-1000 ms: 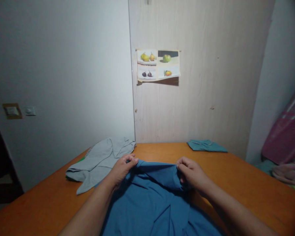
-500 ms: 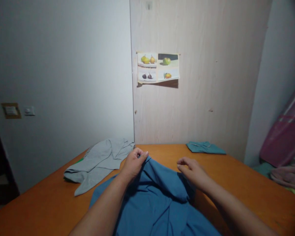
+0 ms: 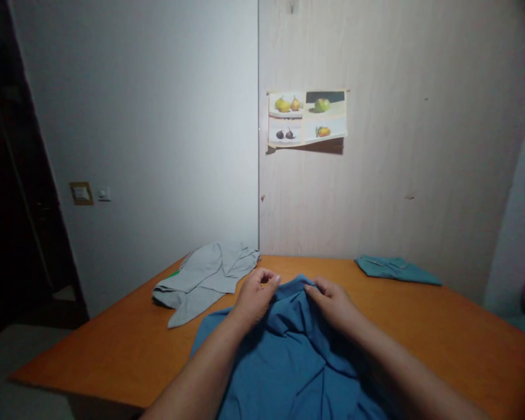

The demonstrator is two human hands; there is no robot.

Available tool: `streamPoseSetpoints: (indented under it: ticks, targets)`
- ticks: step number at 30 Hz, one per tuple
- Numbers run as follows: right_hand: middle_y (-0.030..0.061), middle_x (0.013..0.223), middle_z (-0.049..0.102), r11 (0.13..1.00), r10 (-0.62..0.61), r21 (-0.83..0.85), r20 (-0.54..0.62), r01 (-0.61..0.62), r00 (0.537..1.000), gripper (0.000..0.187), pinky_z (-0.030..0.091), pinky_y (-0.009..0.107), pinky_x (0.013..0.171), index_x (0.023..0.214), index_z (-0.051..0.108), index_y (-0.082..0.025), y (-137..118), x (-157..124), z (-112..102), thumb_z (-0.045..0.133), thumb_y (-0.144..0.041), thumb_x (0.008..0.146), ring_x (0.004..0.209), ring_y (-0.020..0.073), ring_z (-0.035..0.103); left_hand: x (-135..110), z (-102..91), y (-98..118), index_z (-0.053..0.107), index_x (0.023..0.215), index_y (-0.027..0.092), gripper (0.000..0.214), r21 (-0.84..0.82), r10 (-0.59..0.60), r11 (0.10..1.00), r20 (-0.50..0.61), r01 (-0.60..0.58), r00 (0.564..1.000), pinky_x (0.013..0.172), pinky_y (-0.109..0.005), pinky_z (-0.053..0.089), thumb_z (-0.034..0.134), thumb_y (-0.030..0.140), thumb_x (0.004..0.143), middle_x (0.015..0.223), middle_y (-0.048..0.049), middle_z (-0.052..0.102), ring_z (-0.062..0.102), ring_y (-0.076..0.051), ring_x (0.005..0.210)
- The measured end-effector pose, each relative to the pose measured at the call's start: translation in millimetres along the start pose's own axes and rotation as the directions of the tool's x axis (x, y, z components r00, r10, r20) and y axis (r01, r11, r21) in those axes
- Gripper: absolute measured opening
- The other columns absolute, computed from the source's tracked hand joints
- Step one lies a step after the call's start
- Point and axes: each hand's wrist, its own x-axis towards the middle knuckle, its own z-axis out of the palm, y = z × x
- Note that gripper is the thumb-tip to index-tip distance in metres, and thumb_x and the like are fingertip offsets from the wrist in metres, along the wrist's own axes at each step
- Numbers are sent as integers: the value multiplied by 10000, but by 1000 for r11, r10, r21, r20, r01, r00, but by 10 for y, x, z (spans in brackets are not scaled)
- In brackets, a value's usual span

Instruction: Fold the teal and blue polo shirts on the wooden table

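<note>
A blue garment (image 3: 284, 361) lies bunched on the orange table (image 3: 441, 332) right in front of me. My left hand (image 3: 254, 297) pinches a raised fold at the garment's far edge, fingers closed on the cloth. My right hand (image 3: 332, 300) is close beside it, fingers curled onto the same far edge of the blue cloth. Both forearms rest over the garment.
A crumpled grey garment (image 3: 203, 280) lies at the table's far left corner. A folded teal cloth (image 3: 394, 269) sits at the far right by the wooden panel. A fruit picture (image 3: 306, 116) hangs on the panel. A dark doorway is at the left.
My hands have come closer together at the blue garment's far edge; the right hand, briefly off the cloth, is on it again. The view has turned left.
</note>
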Motion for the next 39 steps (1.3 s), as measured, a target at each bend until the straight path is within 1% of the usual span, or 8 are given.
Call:
streamPoseSetpoints:
  ticks: [7,15,18,20,23,25,34,39]
  targets:
    - [23,757,631,983,81,154,94,-95,992,361,438,270,614,855,644,-189,112,53,-315,515,-526,877,688,176,575,-34,-847,-557,615,684,203,181,201,-256,945,-36,258,966,642,-265,374,682,371,666,682,-17,589,537,-195,712]
    - [50,857,694,955,147,258,18,-147,989,414,497,293,696,909,647,-198,146,178,-470,559,-594,829,779,203,634,-231,-917,-486,617,635,192,147,294,-442,878,193,378,876,562,-272,344,710,283,566,611,-17,603,545,-203,584]
    - [57,861,694,956,169,252,-43,-153,985,429,505,296,698,909,658,-194,263,129,-474,571,-603,814,793,211,635,-356,-791,-306,608,754,233,104,355,-304,901,108,249,946,660,-284,354,636,227,654,768,-33,637,577,-238,776]
    - [57,842,687,947,193,273,-51,-172,980,448,501,293,677,886,665,-191,341,50,-479,590,-622,792,780,214,632,-526,-684,-181,599,814,251,93,534,-50,845,124,-25,991,732,-311,345,587,214,730,850,-49,637,565,-255,865]
    - [53,785,679,922,241,311,4,-231,970,457,487,296,638,831,667,-186,444,-100,-502,642,-633,739,724,211,619,-825,-551,-74,589,861,258,142,606,23,747,390,-275,921,742,-330,331,609,202,733,912,-53,634,552,-249,852]
    - [43,744,671,901,283,323,64,-289,957,442,474,296,618,804,666,-185,500,-190,-529,667,-619,717,681,199,603,-961,-513,-74,582,888,261,164,623,4,730,408,-281,913,722,-336,326,617,216,735,906,-51,631,549,-247,820]
    - [-18,541,559,917,339,192,91,-351,936,235,368,247,521,540,607,-199,447,-68,-790,686,-397,641,559,138,486,-598,-753,-110,622,779,232,149,852,14,520,66,-64,998,673,-333,322,490,251,846,889,-98,627,578,-285,871]
    - [-46,440,453,896,416,205,-84,-393,905,132,307,237,452,649,666,-211,164,253,-1054,658,-340,678,431,108,384,-25,-1006,94,664,828,233,140,429,-148,865,-274,259,950,615,-288,348,604,349,778,693,-35,620,573,-236,707]
